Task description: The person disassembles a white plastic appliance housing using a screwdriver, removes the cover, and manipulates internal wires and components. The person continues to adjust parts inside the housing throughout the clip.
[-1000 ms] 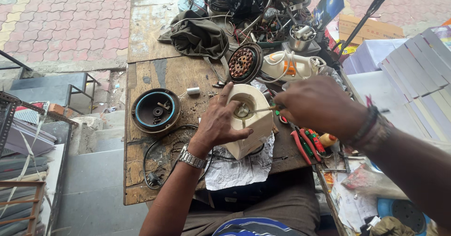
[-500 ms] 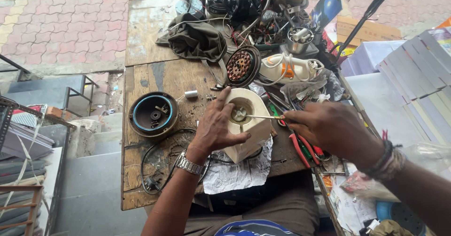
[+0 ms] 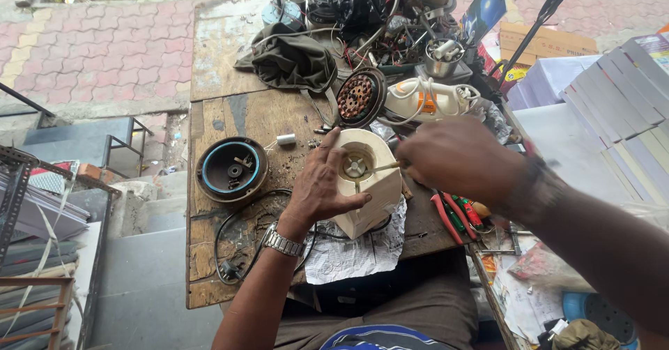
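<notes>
Head view: a cream plastic housing (image 3: 366,183), judged light, stiff and rather smooth, is steadied on the wooden bench (image 3: 230,113) by the left hand (image 3: 324,189), fingers spread over its side; the right hand (image 3: 456,158) pinches a thin tool (image 3: 380,168) at the centre hub, beyond the fingertips.

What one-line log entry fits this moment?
left hand: steadies cream housing | right hand: holds tool in its middle | bench: round base, pliers
</notes>
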